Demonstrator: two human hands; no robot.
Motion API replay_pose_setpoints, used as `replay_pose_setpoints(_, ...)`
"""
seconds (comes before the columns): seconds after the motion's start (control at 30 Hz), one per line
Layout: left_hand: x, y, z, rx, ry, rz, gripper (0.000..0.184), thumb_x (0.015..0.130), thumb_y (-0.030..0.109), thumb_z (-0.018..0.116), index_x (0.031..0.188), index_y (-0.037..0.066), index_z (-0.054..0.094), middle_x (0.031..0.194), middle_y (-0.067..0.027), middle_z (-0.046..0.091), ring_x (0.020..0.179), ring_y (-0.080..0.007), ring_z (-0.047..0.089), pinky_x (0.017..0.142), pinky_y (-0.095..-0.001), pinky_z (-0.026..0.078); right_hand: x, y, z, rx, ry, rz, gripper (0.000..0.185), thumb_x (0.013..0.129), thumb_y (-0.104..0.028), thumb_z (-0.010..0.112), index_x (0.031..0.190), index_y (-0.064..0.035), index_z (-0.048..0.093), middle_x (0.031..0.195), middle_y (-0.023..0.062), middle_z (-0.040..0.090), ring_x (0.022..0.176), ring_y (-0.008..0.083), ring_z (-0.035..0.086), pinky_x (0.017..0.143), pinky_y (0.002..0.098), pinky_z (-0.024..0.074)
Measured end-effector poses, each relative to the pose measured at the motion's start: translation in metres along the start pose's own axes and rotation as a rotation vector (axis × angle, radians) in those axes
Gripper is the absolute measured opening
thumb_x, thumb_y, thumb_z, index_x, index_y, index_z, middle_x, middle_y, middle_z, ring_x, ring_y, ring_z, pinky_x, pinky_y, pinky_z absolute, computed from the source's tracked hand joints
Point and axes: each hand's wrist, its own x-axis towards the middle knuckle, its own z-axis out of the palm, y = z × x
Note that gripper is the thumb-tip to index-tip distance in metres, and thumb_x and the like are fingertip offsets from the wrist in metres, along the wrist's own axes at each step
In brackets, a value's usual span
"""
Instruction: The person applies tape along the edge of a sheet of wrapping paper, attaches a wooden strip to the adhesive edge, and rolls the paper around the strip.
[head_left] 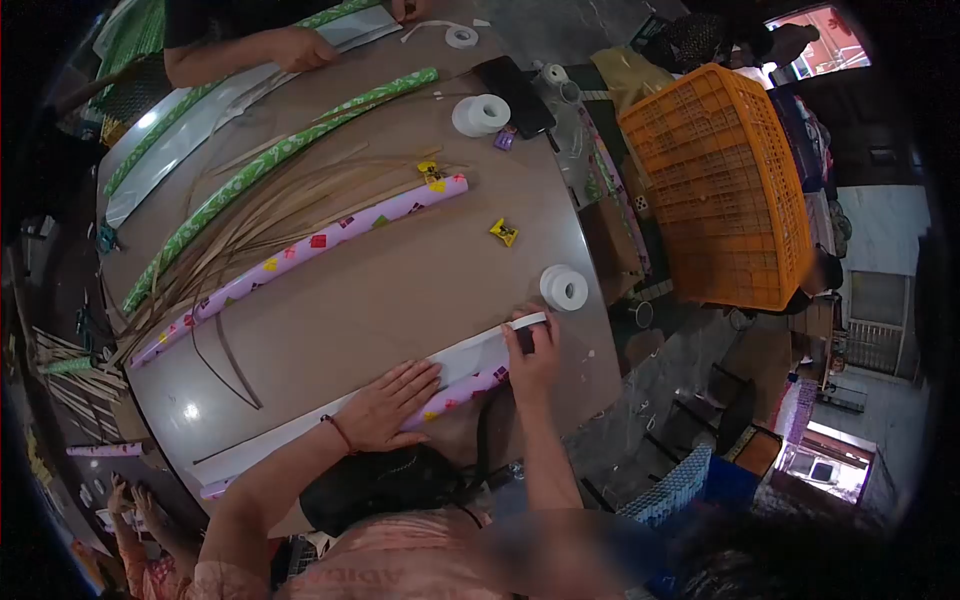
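Note:
My left hand lies flat with fingers spread on a pink patterned paper roll whose white inner side faces up along the near table edge. At the roll's right end, my right hand is closed around a roll of white tape, which touches the white edge of the paper. Beyond them lies another pink roll with colored prints. Thin brown strips are spread between it and a green patterned roll.
White tape rolls, a black phone and small yellow packets lie on the table. A co-worker's hand rests at the far side. An orange crate stands right; a black bag is near me.

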Motion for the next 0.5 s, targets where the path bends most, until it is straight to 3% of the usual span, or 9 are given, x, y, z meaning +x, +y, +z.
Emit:
replay_pose_setpoints(0.43,0.0016,0.0003,-0.0010,0.003,-0.008,-0.010,0.082,0.096,0.062,0.043,0.147,-0.002,0.037,0.157,-0.0201,0.029,0.149,-0.0320,0.021,0.123,-0.0431,0.012,-0.0014,0.0031,0.0023,0.050,0.004,0.067,0.026,0.082,-0.012,0.078,0.103,-0.0005,0.067,0.124,0.0139,0.058,0.115,0.0312,0.056,0.096,0.0401,0.0477)
replay_pose_setpoints(0.5,0.0021,0.0005,-0.0016,0.039,-0.035,-0.012,0.082,0.096,0.062,0.043,0.147,-0.002,0.037,0.157,-0.0198,0.029,0.149,-0.0321,0.021,0.123,-0.0429,0.013,-0.0009,0.0043,0.0020,-0.072,0.013,0.016,0.026,0.082,-0.011,0.078,0.102,-0.0007,0.066,0.126,0.0142,0.058,0.115,0.0314,0.057,0.097,0.0407,0.0473)
